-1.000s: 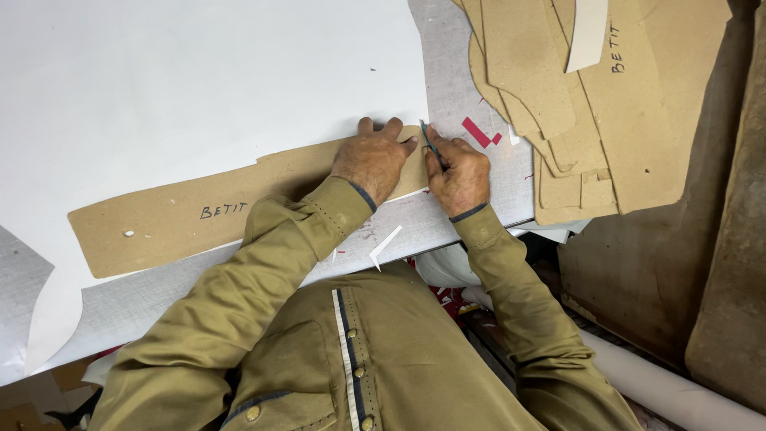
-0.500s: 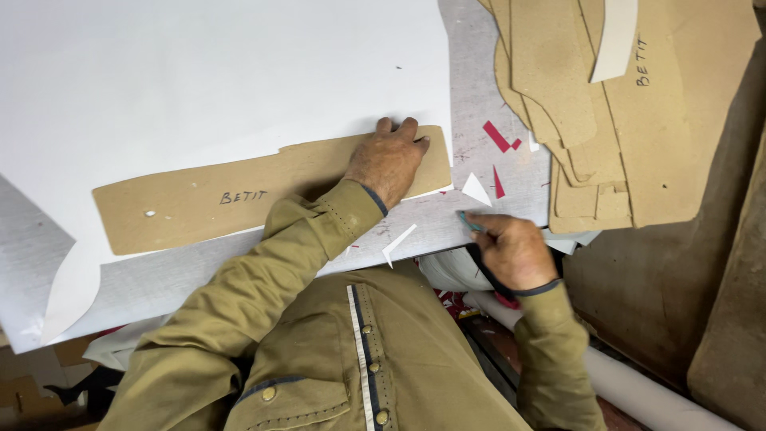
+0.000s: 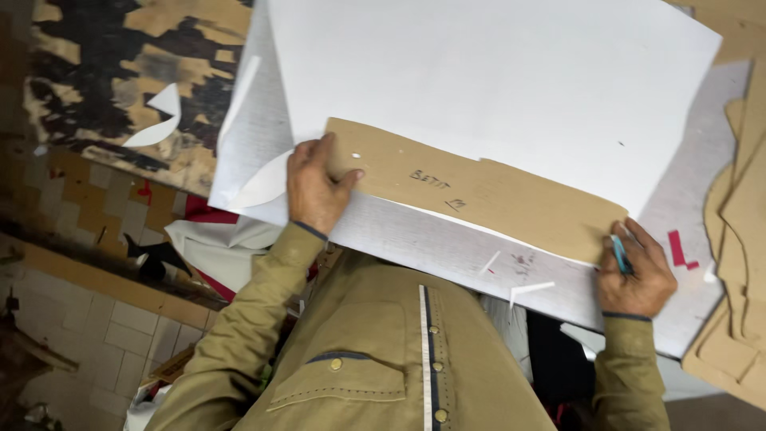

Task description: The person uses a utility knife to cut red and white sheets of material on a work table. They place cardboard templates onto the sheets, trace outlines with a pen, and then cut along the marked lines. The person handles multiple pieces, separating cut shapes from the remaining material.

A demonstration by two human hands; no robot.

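Red scraps, stacked brown pattern pieces, tiled floor.

Left hand pressed flat, right hand curled, arms spread.
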